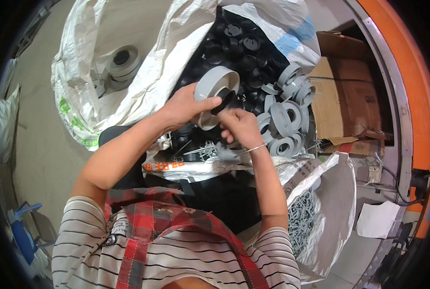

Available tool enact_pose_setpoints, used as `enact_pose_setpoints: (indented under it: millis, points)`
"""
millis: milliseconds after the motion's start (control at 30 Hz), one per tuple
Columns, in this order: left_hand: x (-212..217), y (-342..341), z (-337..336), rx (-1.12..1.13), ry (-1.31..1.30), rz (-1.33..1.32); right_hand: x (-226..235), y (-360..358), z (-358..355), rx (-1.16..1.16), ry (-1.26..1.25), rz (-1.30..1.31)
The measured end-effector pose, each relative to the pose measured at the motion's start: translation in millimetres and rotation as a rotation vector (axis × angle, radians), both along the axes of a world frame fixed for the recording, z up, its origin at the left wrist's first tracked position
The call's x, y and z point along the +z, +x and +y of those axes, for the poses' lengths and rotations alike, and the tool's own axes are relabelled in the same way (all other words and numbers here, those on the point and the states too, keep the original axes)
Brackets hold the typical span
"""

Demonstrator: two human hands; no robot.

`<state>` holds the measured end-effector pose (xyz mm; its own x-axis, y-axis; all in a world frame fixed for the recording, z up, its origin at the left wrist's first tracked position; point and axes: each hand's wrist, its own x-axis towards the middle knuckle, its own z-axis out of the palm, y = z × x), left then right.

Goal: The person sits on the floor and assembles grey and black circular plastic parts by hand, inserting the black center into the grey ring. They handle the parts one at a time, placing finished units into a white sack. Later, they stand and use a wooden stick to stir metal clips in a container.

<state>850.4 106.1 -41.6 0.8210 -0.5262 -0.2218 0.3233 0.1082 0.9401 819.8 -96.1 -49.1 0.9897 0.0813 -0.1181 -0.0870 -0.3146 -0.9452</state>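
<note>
My left hand [187, 105] is closed round a grey plastic ring-shaped part [217, 77], with the thumb over its front. A black round piece [223, 100] sits at the middle of the grey part, under that thumb. Just right of and below it, my right hand [241, 126] is closed, its fingers curled in toward the black piece and slightly blurred. Whatever its fingertips grip is hidden. Beneath both hands lie many black round caps [234, 48] and, to the right, a heap of similar grey plastic parts [285, 118].
A white woven sack [164, 62] spreads at the left, with stacked grey parts [124, 62] in it. At lower right, another sack [338, 207] holds many small grey pieces [299, 224]. Beyond are a cardboard box [342, 96] and an orange frame [408, 62]. Thin white pieces [207, 151] lie near my lap.
</note>
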Motion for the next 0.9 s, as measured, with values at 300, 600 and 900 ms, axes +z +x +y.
enact_pose_setpoints:
  millis: [300, 600, 900]
  points:
    - [9.1, -0.6, 15.6, 0.392, 0.380, -0.668, -33.1, 19.6, -20.5, 0.079, 0.549, 0.341]
    - [-9.4, 36.6, 26.2, 0.731, 0.066, -0.181, -131.5, 57.4, -202.1, -0.346, -1.093, 0.294]
    - [-22.9, 24.9, 11.4, 0.448, -0.228, 0.506, -26.0, 48.7, 11.7, 0.326, -0.065, -0.342]
